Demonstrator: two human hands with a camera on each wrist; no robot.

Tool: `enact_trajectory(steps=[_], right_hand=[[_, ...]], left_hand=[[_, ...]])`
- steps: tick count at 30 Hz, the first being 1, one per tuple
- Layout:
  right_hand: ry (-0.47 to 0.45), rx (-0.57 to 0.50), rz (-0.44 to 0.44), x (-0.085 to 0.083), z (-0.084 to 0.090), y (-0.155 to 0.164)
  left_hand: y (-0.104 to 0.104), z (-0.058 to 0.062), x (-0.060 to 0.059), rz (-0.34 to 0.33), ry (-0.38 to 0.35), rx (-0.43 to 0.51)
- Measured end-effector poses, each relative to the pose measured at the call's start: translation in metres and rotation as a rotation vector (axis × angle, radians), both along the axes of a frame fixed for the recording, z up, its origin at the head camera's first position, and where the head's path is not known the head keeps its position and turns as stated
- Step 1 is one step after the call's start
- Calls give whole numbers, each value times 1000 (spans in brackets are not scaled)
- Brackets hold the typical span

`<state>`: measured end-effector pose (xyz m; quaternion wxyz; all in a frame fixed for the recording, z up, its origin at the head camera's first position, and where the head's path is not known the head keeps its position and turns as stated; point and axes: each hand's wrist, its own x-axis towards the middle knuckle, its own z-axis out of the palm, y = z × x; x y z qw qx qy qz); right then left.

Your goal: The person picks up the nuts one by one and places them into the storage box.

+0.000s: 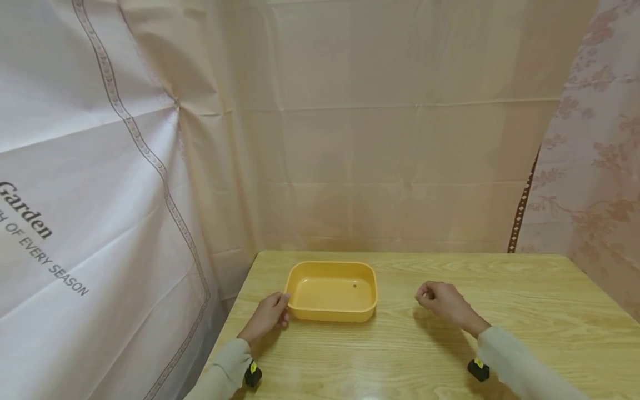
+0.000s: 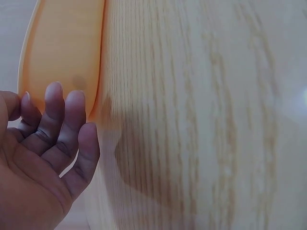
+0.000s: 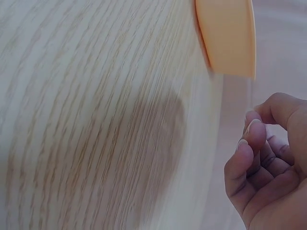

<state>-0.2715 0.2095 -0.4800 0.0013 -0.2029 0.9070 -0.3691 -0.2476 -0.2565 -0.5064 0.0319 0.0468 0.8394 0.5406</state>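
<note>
A yellow rectangular plastic basin point(image 1: 332, 315) with rounded corners stands on the table, left of its middle. My left hand point(image 1: 269, 315) is at the basin's near left corner and pinches its rim between thumb and index finger. In the left wrist view the other fingers curl loosely beside the wall of the basin point(image 2: 62, 38). Above the table, to the right of the basin and apart from it, hangs my right hand point(image 1: 445, 301). Its fingers point(image 3: 239, 160) are loosely curled, the thumb close to the index finger, and nothing shows between them.
Inside the basin, toward the right, is a small dark spot point(image 1: 355, 286). The wood-grain table point(image 1: 425, 366) extends to the right of it. Beige cloth point(image 1: 380, 166) hangs behind, white printed cloth point(image 1: 65, 194) at the left, and flowered cloth point(image 1: 600, 166) at the right.
</note>
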Motion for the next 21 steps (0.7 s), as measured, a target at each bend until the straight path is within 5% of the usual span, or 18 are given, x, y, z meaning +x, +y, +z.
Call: enact_trajectory(steps=[21], right_hand=[[-14, -32, 37, -6, 0, -29]], left_hand=[[0, -1, 1, -15, -7, 60]])
